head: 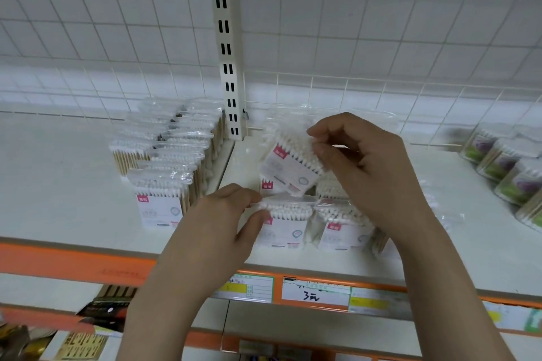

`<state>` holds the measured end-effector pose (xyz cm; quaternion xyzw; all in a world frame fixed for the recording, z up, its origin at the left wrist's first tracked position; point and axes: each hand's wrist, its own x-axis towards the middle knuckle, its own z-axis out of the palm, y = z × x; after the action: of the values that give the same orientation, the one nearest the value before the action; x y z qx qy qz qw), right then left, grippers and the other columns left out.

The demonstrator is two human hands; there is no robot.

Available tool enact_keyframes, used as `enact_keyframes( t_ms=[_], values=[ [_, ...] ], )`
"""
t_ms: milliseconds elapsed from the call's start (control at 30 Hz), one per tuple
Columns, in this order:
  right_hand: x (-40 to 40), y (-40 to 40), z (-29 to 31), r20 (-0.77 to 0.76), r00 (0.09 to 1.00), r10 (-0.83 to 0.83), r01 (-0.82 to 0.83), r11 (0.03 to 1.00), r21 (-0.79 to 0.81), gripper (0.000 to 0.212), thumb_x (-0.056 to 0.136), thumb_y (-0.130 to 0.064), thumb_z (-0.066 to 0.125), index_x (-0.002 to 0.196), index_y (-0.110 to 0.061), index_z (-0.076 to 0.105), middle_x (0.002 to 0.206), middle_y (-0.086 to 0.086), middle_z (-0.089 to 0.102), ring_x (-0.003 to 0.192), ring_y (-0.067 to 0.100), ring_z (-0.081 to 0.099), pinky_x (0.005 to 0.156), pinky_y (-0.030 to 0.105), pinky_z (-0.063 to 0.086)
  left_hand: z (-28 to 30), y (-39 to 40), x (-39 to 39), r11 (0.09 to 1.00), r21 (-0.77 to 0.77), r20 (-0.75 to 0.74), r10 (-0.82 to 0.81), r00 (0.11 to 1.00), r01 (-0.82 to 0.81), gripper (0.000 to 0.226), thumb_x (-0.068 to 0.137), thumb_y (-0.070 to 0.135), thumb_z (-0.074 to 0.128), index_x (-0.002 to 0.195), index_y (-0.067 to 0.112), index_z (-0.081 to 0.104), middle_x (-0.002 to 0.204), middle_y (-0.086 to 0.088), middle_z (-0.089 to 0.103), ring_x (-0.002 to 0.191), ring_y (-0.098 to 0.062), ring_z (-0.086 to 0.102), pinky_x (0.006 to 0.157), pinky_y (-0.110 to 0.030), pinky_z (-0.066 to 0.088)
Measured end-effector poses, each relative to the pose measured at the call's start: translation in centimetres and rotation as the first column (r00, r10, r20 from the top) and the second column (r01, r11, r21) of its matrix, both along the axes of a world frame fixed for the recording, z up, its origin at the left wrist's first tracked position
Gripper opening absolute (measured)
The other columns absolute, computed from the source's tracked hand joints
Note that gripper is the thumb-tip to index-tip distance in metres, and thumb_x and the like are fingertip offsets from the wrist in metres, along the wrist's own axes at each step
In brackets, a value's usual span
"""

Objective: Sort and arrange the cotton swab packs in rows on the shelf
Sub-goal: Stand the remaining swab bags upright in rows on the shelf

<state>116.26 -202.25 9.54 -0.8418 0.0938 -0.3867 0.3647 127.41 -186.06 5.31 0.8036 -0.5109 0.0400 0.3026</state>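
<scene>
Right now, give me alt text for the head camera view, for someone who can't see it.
The right hand holds a tilted cotton swab pack above the white shelf, while the left hand pinches the top of a standing pack at the front. Neat rows of packs stand to the left.

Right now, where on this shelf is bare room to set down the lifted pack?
Free: the wide shelf surface left of the standing rows, and the strip between those rows and the front packs. Crowded: under the lifted pack in the right hand, around the left hand, and by the green-labelled packs.
</scene>
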Motion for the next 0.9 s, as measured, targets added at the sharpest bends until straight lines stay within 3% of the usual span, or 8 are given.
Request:
enact_keyframes(
  t_ms=[167,300,433,600,700,800,900],
  values=[
    [0.8,-0.5,0.1,-0.139,0.989,0.047,-0.053,0.998,-0.042,0.026,0.088,0.001,0.056,0.095,-0.023,0.064,0.090,-0.011,0.064,0.087,-0.001,0.060,0.075,0.010,0.047,0.1,-0.4,0.0,1.000,0.004,0.013,-0.012,1.000,0.012,0.017,0.087,0.017,0.061,0.102,0.013,0.069,0.091,0.005,0.065,0.080,-0.015,0.064,0.069,-0.029,0.051],
    [1.5,-0.5,-0.7,-0.239,0.970,0.053,-0.073,0.994,-0.076,0.019,0.089,-0.003,0.056,0.098,-0.016,0.066,0.088,-0.004,0.066,0.080,0.005,0.060,0.073,0.016,0.049,0.2,-0.3,0.1,1.000,0.001,0.015,-0.005,1.000,0.005,0.016,0.085,0.018,0.064,0.099,0.014,0.069,0.087,0.006,0.064,0.076,-0.015,0.063,0.065,-0.025,0.047],
    [1.9,-0.5,-1.9,-0.327,0.944,0.051,-0.098,0.987,-0.130,0.017,0.089,-0.006,0.057,0.099,-0.017,0.067,0.089,-0.010,0.066,0.083,-0.006,0.057,0.074,0.005,0.042,0.4,-0.4,0.1,1.000,-0.009,-0.003,-0.006,1.000,0.006,0.014,0.082,0.016,0.068,0.095,0.015,0.070,0.080,0.010,0.059,0.071,-0.011,0.059,0.060,-0.020,0.044],
    [2.0,-0.8,-2.7,-0.422,0.906,-0.008,-0.097,0.969,-0.226,0.019,0.091,-0.009,0.054,0.101,-0.020,0.066,0.089,-0.007,0.068,0.087,0.008,0.057,0.079,0.021,0.044,0.6,-0.5,0.2,1.000,-0.006,-0.017,-0.006,1.000,0.006,0.014,0.079,0.012,0.072,0.093,0.013,0.070,0.081,0.007,0.062,0.070,-0.009,0.060,0.059,-0.007,0.035],
    [1.9,-1.0,-2.5,-0.421,0.907,-0.030,-0.083,0.965,-0.248,0.019,0.092,-0.013,0.054,0.104,-0.021,0.065,0.093,-0.010,0.067,0.090,0.007,0.056,0.079,0.018,0.043,0.5,-0.5,0.3,1.000,-0.016,-0.033,0.005,0.999,-0.005,0.016,0.078,0.013,0.072,0.094,0.014,0.069,0.082,0.009,0.061,0.069,-0.007,0.059,0.058,-0.006,0.033],
    [1.7,-1.3,-2.1,-0.372,0.924,-0.086,-0.029,0.956,-0.293,0.018,0.092,-0.016,0.054,0.106,-0.020,0.065,0.096,-0.011,0.065,0.093,0.005,0.053,0.078,0.011,0.036,0.2,-0.5,0.4,0.999,-0.030,-0.035,0.027,0.999,-0.028,0.028,0.079,0.021,0.070,0.107,0.016,0.066,0.090,0.010,0.060,0.077,-0.006,0.057,0.065,-0.008,0.036],
    [1.7,-1.7,-2.1,-0.385,0.910,-0.156,0.018,0.940,-0.340,0.020,0.093,-0.019,0.052,0.109,-0.018,0.065,0.101,-0.006,0.064,0.098,0.013,0.053,0.086,0.024,0.038,0.2,-0.9,0.3,1.000,-0.015,0.015,0.027,1.000,-0.027,0.039,0.082,0.038,0.064,0.114,0.015,0.064,0.109,0.004,0.058,0.095,-0.015,0.058,0.080,-0.022,0.045]
  ],
)
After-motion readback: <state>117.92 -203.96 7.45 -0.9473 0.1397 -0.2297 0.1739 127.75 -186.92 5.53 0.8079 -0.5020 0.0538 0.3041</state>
